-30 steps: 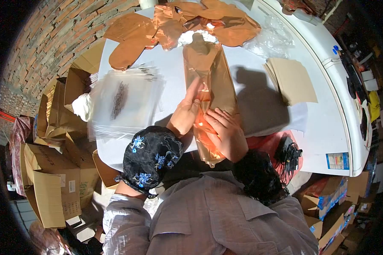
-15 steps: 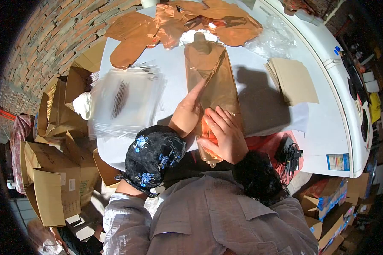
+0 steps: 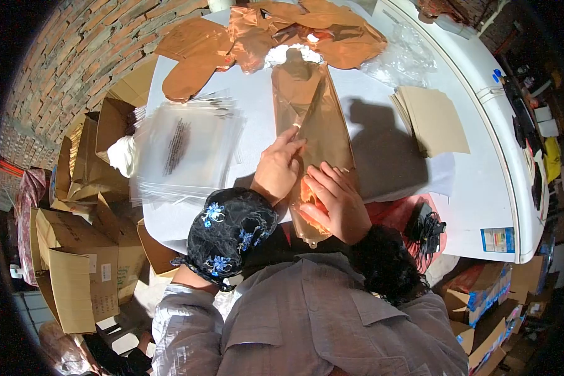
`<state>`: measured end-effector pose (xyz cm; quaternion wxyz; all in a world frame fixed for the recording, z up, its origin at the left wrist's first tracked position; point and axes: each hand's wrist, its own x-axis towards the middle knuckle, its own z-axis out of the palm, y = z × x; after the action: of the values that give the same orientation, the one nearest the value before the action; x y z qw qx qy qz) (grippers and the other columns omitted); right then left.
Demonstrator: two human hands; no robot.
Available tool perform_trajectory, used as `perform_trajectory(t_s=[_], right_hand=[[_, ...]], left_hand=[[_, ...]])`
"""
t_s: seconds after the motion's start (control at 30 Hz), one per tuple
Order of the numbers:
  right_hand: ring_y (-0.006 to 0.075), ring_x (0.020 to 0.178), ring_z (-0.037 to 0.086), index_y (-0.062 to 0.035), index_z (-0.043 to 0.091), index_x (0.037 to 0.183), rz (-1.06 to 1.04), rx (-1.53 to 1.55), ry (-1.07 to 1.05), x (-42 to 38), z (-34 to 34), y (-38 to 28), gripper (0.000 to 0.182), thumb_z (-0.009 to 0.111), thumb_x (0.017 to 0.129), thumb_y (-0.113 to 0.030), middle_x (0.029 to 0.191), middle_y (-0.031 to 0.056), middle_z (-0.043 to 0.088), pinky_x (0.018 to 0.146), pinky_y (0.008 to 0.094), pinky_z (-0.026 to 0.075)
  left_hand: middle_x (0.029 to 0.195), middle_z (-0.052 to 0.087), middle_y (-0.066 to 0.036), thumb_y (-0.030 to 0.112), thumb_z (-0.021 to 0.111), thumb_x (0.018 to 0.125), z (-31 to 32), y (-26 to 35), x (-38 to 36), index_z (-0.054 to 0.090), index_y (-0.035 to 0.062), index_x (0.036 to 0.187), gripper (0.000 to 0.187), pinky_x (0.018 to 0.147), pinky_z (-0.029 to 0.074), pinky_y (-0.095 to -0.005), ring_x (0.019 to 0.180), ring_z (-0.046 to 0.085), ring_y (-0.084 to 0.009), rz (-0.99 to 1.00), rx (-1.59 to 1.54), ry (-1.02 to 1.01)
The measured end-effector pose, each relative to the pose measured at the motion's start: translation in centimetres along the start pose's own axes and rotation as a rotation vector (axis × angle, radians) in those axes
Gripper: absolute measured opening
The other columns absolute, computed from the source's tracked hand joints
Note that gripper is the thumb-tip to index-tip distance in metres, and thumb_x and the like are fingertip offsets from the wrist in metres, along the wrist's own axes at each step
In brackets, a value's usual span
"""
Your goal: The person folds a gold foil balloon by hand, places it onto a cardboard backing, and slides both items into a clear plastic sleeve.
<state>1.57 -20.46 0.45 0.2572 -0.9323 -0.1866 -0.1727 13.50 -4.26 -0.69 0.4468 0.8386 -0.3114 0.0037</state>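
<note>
A long, flat copper-coloured foil piece (image 3: 323,135) lies on the white table in front of me, its near end at the table edge. My left hand (image 3: 277,164) rests on its left side, index finger stretched forward and the other fingers loosely bent. My right hand (image 3: 337,203) lies on the near part with its fingers extended, over a shiny orange crumpled patch (image 3: 313,210). Both palms face down, and the two hands are a little apart. Nothing shows gripped in either hand. Beyond the foil's far end sits a white crumpled bundle (image 3: 292,55).
Copper foil shapes (image 3: 197,72) lie along the far edge. A stack of clear plastic bags (image 3: 188,147) is at left, brown cards (image 3: 432,119) at right. A black cable bundle (image 3: 427,235) lies on red plastic. Cardboard boxes (image 3: 81,263) stand at lower left.
My left hand's index finger has drawn back slightly toward me along the foil, and its other fingers have spread to the right. My right hand has shifted slightly right and nearer.
</note>
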Motion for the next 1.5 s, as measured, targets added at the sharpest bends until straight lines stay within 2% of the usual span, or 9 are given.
perform_trajectory(t_s=[0.27,0.5,0.8,0.9,1.0,1.1,1.3,1.37,1.5], right_hand=[[0.0416,0.135,0.045,0.0022,0.057,0.128,-0.046,0.021,0.009,-0.3,-0.2,1.2,0.054,0.075,0.087,-0.029,0.139,0.0205,0.053,0.115,0.0495,0.035],[0.0456,0.137,0.041,0.0024,0.046,0.137,-0.049,0.024,0.056,0.4,-0.1,3.4,0.064,0.075,0.087,-0.026,0.142,0.0231,0.048,0.116,0.0515,0.032],[0.0454,0.139,0.039,0.0035,0.045,0.138,0.204,0.053,0.002,-0.7,-2.1,4.7,0.073,0.073,0.087,-0.040,0.147,0.0255,0.044,0.116,0.0537,0.032],[0.0438,0.142,0.037,0.0027,0.046,0.139,-0.032,-0.178,-0.042,-0.7,-3.9,4.2,0.081,0.073,0.083,-0.049,0.149,0.0269,0.042,0.117,0.0560,0.029],[0.0420,0.145,0.034,-0.0002,0.049,0.140,0.102,-0.143,-0.146,-1.4,-4.1,3.3,0.086,0.072,0.079,-0.057,0.150,0.0267,0.041,0.118,0.0577,0.026],[0.0411,0.145,0.034,-0.0059,0.044,0.147,0.053,-0.130,-0.133,-2.1,-3.8,4.4,0.079,0.079,0.082,-0.035,0.154,0.0223,0.039,0.118,0.0529,0.027],[0.0388,0.135,0.049,-0.0049,0.055,0.137,-0.030,-0.121,-0.090,-2.9,-3.4,7.3,0.058,0.073,0.088,-0.031,0.139,0.0240,0.055,0.108,0.0450,0.044],[0.0346,0.121,0.059,-0.0042,0.058,0.132,0.561,0.252,0.073,-3.1,-4.5,7.7,0.048,0.071,0.090,-0.026,0.128,0.0197,0.062,0.100,0.0413,0.048],[0.0150,0.086,0.063,-0.0024,0.061,0.123,0.486,0.281,0.571,-5.9,-4.8,11.8,0.029,0.059,0.100,-0.021,0.104,0.0054,0.066,0.068,0.0317,0.054]], left_hand=[[0.144,0.050,-0.023,-0.010,0.055,0.082,0.2,-0.1,-0.2,0.064,0.0021,0.126,0.047,0.108,0.046,-0.0399,0.129,0.054,-0.0396,0.035,0.044,0.021],[0.141,0.053,-0.024,0.000,0.060,0.087,0.6,0.3,-0.3,0.061,0.0028,0.131,0.044,0.106,0.047,-0.0419,0.126,0.055,-0.0419,0.075,0.092,0.073],[0.142,0.052,-0.023,0.005,0.063,0.088,0.4,0.4,-0.4,0.057,0.0026,0.135,0.047,0.106,0.046,-0.0441,0.126,0.054,-0.0435,0.083,0.104,0.073],[0.142,0.053,-0.023,0.006,0.064,0.088,0.3,0.5,-0.4,0.058,0.0031,0.133,0.046,0.105,0.047,-0.0442,0.124,0.055,-0.0431,0.098,0.124,0.078],[0.140,0.054,-0.022,0.007,0.065,0.088,0.4,0.3,-0.5,0.060,0.0035,0.132,0.044,0.104,0.047,-0.0443,0.122,0.057,-0.0426,0.122,0.159,0.071],[0.139,0.054,-0.021,0.008,0.065,0.088,0.4,0.2,-0.4,0.061,0.0038,0.130,0.043,0.104,0.047,-0.0442,0.121,0.057,-0.0421,0.115,0.173,0.061],[0.140,0.054,-0.019,0.010,0.064,0.089,0.2,0.4,-0.4,0.060,0.0037,0.132,0.043,0.105,0.046,-0.0443,0.123,0.056,-0.0406,0.075,0.175,0.019],[0.141,0.053,-0.019,0.010,0.064,0.090,0.1,0.6,-0.4,0.059,0.0036,0.133,0.044,0.105,0.045,-0.0444,0.123,0.055,-0.0404,0.073,0.189,0.013],[0.142,0.053,-0.019,0.010,0.063,0.090,0.3,0.4,-0.6,0.058,0.0034,0.134,0.044,0.105,0.045,-0.0442,0.124,0.055,-0.0406,0.086,0.197,0.016]])
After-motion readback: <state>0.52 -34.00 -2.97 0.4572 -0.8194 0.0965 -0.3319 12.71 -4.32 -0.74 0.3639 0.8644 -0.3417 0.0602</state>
